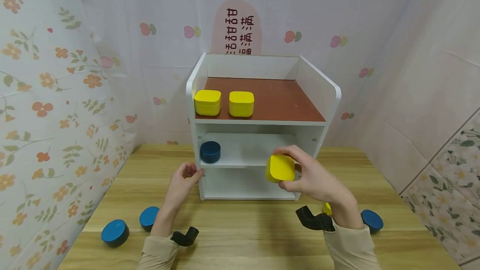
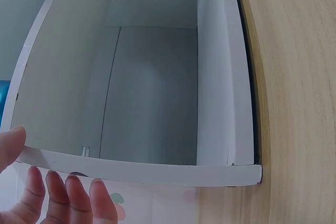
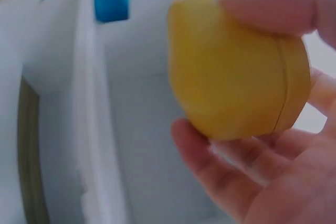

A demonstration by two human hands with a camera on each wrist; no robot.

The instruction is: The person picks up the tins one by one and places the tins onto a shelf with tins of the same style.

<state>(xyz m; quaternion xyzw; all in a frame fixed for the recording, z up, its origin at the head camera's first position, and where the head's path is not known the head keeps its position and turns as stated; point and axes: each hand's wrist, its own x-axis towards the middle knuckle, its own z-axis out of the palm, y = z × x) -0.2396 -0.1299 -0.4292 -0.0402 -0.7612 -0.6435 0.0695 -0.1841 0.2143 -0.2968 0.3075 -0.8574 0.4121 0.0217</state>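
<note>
My right hand (image 1: 313,176) holds a yellow rounded-square box (image 1: 281,168) between thumb and fingers, in front of the right part of the white shelf unit (image 1: 249,122). In the right wrist view the yellow box (image 3: 236,66) shows a lid seam near the palm. My left hand (image 1: 183,184) grips the front edge of the unit's left side panel, thumb on the edge and fingers along the outer side, as the left wrist view shows. Two yellow boxes (image 1: 241,104) stand on the brown top at the left. A blue round tin (image 1: 210,152) sits on the middle shelf's left end.
Two blue round tins (image 1: 115,233) lie on the wooden table (image 1: 240,236) at the left. Another blue tin (image 1: 372,221) is beside my right forearm, which partly hides a yellow thing (image 1: 326,208). A patterned curtain (image 1: 165,53) hangs behind the unit.
</note>
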